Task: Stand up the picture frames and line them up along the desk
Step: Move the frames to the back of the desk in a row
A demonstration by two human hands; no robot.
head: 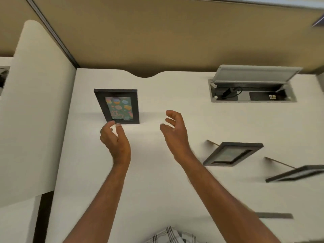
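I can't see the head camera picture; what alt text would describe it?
Two bare hands, left hand and right hand, hover open over a white desk near an upright black picture frame. Two more frames, one nearer and one at the right edge, sit on the right, below an open cable tray.

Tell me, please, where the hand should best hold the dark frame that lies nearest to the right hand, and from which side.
Probably the two long edges of the middle frame, taken from above by the right hand. It seems to lean low on its back stand, which juts out at the rear left, so the edges look free to pinch.
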